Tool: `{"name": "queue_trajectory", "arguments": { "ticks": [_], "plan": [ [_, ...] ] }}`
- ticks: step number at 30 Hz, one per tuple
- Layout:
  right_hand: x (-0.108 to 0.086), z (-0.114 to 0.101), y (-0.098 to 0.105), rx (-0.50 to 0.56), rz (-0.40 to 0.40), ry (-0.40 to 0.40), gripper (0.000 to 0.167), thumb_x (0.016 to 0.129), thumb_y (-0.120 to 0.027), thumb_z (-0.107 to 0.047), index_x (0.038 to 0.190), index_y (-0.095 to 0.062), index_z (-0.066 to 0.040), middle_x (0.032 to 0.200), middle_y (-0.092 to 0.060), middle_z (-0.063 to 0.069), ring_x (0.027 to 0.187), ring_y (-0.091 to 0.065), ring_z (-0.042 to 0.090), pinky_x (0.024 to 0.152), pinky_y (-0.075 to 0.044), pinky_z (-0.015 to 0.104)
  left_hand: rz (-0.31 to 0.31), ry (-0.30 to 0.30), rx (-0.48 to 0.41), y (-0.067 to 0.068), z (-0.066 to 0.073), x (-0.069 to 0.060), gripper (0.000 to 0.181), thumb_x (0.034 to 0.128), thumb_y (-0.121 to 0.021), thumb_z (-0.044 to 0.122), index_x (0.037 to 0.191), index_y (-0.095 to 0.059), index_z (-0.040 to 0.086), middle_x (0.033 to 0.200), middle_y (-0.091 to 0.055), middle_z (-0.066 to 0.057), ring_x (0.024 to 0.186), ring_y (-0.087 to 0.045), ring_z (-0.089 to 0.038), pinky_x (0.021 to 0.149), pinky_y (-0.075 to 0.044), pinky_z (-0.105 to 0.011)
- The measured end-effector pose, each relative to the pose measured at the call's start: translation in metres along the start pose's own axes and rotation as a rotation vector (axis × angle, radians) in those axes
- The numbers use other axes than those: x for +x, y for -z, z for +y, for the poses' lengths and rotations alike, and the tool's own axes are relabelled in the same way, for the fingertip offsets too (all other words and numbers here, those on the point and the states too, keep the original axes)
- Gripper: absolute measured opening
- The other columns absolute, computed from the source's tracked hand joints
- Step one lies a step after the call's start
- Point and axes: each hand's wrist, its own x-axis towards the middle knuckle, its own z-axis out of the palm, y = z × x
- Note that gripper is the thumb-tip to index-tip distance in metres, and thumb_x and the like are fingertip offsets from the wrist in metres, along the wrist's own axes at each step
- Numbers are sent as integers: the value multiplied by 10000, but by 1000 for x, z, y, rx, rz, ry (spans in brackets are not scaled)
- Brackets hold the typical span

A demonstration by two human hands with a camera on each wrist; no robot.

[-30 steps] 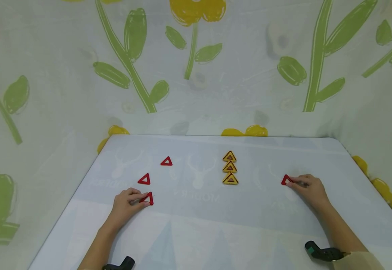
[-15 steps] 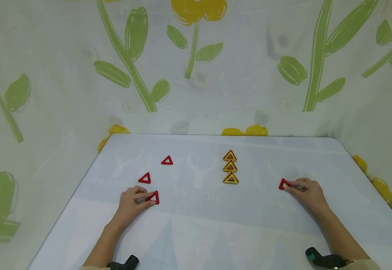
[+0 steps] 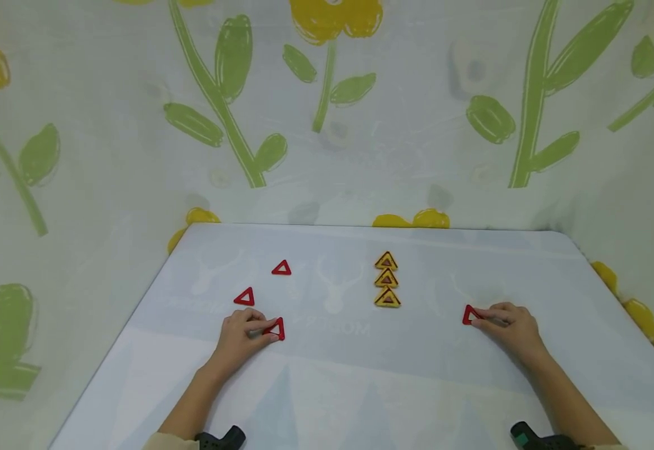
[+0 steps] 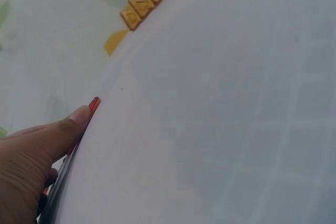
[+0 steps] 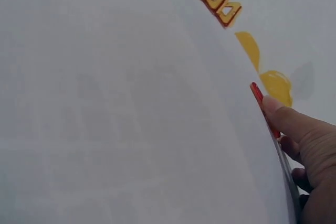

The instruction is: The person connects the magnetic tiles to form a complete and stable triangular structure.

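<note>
Between thumb and fingers my left hand (image 3: 241, 337) pinches a red triangle frame (image 3: 280, 329) low over the table's left half. My right hand (image 3: 514, 330) pinches another red triangle frame (image 3: 467, 315) by its right side, over the right half. In the left wrist view the thumb hides most of the left red triangle (image 4: 94, 103); in the right wrist view only an edge of the right red triangle (image 5: 256, 92) shows. Between the hands, toward the back, yellow triangle frames (image 3: 387, 279) with dark red edges lie in a column, touching one another.
One loose red triangle (image 3: 245, 297) lies just beyond my left hand. A second loose red triangle (image 3: 282, 268) is farther back. The white table (image 3: 338, 400) ends at a wall covering (image 3: 389, 144) with printed flowers. Black wrist devices (image 3: 222, 439) sit on both forearms.
Holding its red triangle, my left hand has slid right toward the middle. My right hand has drawn its red triangle slightly nearer and to the left. The yellow column has stayed in place.
</note>
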Motion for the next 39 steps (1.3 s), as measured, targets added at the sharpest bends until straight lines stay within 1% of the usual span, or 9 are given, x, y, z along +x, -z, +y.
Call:
{"name": "queue_trajectory", "arguments": {
  "ticks": [3,6,9,17,22,25,28,33,39],
  "plan": [
    [-2,-2,-3,0,-7,-16,361,811,-741,-326,1028,-735,-38,1020,-589,88,960,-397,188,650,-368,293,11,-30,4,-4,3,1,309,724,-803,195,1016,-754,105,899,-554,37,897,-457,-161,807,-312,-412],
    [-5,-4,-7,-2,-15,-20,365,807,-744,-331,1029,-735,-41,1036,-586,99,975,-397,204,662,-360,319,25,-59,9,-8,6,2,309,718,-802,186,1011,-755,100,894,-556,37,879,-459,-157,798,-321,-406],
    [-8,-7,-9,11,-21,-6,357,801,-751,-324,1029,-738,-49,1031,-594,100,974,-399,198,675,-350,337,30,-69,15,-14,9,4,311,713,-804,186,1008,-756,101,895,-558,37,869,-467,-155,794,-326,-401],
    [-13,-14,-14,12,-4,92,287,763,-789,-260,989,-758,-87,949,-624,49,884,-386,17,700,-347,332,-5,-28,-18,-22,20,6,312,718,-809,212,1013,-758,126,888,-551,64,867,-470,-140,815,-324,-398],
    [-15,-19,-18,40,-16,141,287,746,-800,-236,978,-758,-72,933,-631,45,881,-377,5,727,-302,360,-14,-34,-19,-29,29,7,309,712,-815,203,1008,-761,135,890,-543,73,878,-472,-137,829,-304,-414],
    [-16,-21,-20,43,-22,148,285,738,-804,-244,969,-762,-84,920,-625,7,877,-367,-18,723,-300,359,-17,-40,-22,-33,34,8,306,708,-818,200,1002,-762,133,888,-545,68,880,-473,-142,825,-307,-412],
    [-16,-22,-24,57,-14,184,267,721,-815,-217,952,-767,-91,885,-620,-39,864,-367,-35,731,-283,356,-21,-43,-26,-36,38,9,308,708,-819,211,1002,-762,139,888,-546,69,884,-473,-141,823,-311,-404],
    [-18,-25,-30,99,16,272,236,682,-830,-145,908,-775,-105,828,-618,-67,814,-405,10,737,-249,351,-9,-82,-26,-43,43,10,312,707,-820,210,1006,-762,144,887,-550,71,877,-480,-133,816,-319,-388],
    [-19,-29,-37,110,30,328,234,658,-840,-137,884,-782,-144,834,-626,-71,839,-421,1,745,-252,330,5,-135,-34,-51,48,12,315,702,-823,213,1002,-762,138,889,-556,63,870,-482,-124,800,-329,-380]
  ]
}}
